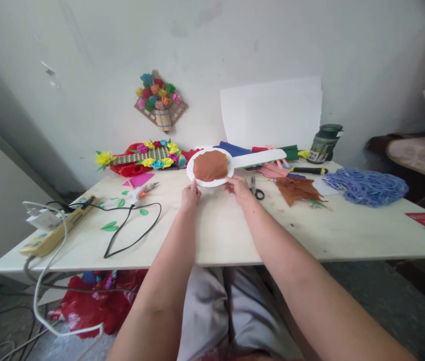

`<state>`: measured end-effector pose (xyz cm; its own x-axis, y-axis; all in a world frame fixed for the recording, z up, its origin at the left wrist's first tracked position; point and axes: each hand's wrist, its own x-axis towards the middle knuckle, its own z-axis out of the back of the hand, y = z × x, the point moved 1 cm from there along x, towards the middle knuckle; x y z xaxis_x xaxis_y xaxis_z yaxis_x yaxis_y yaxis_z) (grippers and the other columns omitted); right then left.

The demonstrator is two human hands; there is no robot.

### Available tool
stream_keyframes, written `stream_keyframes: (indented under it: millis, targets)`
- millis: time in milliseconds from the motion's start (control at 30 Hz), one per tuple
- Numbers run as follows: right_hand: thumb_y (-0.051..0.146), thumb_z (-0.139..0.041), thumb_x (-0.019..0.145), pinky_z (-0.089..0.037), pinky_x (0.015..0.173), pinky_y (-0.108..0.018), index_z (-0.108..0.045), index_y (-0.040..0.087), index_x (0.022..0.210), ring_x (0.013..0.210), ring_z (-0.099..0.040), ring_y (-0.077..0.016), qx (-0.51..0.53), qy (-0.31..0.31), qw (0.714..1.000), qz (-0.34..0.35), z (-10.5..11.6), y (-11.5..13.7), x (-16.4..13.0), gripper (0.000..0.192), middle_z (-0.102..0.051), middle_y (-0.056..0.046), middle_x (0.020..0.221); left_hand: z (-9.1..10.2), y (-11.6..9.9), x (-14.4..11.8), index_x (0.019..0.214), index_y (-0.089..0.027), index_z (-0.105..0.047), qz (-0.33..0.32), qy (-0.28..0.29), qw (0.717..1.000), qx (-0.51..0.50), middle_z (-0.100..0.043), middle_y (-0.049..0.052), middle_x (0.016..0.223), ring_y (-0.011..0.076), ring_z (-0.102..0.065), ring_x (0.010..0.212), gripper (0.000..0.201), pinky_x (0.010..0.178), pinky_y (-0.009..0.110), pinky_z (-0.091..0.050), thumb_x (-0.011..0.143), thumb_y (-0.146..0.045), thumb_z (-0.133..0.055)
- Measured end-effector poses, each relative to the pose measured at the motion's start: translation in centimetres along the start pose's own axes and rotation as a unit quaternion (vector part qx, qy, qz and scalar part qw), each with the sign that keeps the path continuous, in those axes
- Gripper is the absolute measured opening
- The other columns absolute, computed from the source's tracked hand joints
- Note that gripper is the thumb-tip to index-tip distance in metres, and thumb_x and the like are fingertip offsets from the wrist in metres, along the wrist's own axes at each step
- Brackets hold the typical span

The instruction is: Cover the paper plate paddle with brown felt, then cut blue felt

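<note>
Brown-centred white disc (210, 167), pinched by left hand (190, 194) and right hand (238, 188), green jar (324, 142), its label (314, 156) illegible

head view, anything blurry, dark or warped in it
Head view: soft, fairly even light on the wall; head view: the brown patch has a clear outline and no glare; head view: the jar label is too small and soft to read; head view: dim floor, near-black top right corner, arms looking stretched toward the bottom.
</note>
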<state>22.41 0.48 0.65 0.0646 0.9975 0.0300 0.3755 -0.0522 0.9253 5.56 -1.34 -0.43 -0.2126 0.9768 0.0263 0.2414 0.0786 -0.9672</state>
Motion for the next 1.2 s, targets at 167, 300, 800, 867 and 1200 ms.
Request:
stream_keyframes:
  millis: [167,300,800,867,1200]
  targets:
    - [0.013,-0.06,0.072,-0.029,0.03,-0.015,-0.054,0.014,0.066,0.037,-0.055,-0.0079,0.024,-0.045,0.998,0.022,0.9,0.5,0.4,0.009,-0.058,0.002,0.049,1.2,-1.1,0.1,0.056,-0.021,-0.025,-0.006,-0.071,0.99,-0.122,-0.028,-0.007,0.041,0.0045,-0.02,0.031,0.047,0.035,0.02,-0.01,0.088,-0.052,-0.037]
    - [0.015,-0.059,0.073,-0.029,0.029,-0.015,-0.051,0.015,0.065,0.036,-0.053,-0.0079,0.036,-0.08,0.996,0.034,1.7,1.0,1.0,0.012,-0.06,0.002,0.049,1.3,-1.4,-0.1,0.063,-0.019,-0.038,-0.033,-0.118,0.982,-0.145,-0.041,-0.007,0.046,0.0041,-0.031,0.034,0.032,0.037,0.018,-0.019,0.084,-0.039,-0.051]
    - [0.018,-0.056,0.068,-0.03,0.032,-0.017,-0.056,0.014,0.067,0.038,-0.053,-0.0092,0.056,0.004,0.997,0.061,2.3,1.3,1.3,0.004,-0.061,0.0,0.05,0.6,-0.8,-0.4,0.116,-0.009,-0.055,-0.037,0.013,0.999,-0.011,-0.064,0.002,0.055,0.0131,-0.06,0.052,0.06,0.068,0.027,-0.047,0.069,-0.041,-0.07]
    - [0.02,-0.055,0.066,-0.03,0.032,-0.018,-0.056,0.014,0.064,0.038,-0.053,-0.01,0.04,0.028,0.997,0.065,2.4,1.3,1.3,0.006,-0.061,-0.001,0.049,0.7,-1.2,-0.4,0.111,-0.009,-0.056,-0.007,-0.027,0.999,-0.037,-0.066,0.006,0.061,0.0135,-0.061,0.051,0.058,0.063,0.027,-0.048,0.072,-0.052,-0.064]
    - [0.028,-0.052,0.066,-0.029,0.034,-0.022,-0.053,0.017,0.06,0.036,-0.044,-0.0109,-0.018,0.056,0.996,0.061,3.3,1.4,1.9,0.013,-0.054,0.0,0.045,1.5,-1.3,-0.2,0.088,-0.012,-0.059,0.031,0.098,0.991,-0.09,-0.066,0.003,0.066,0.0132,-0.062,0.048,0.025,0.054,0.026,-0.052,0.069,-0.023,-0.069]
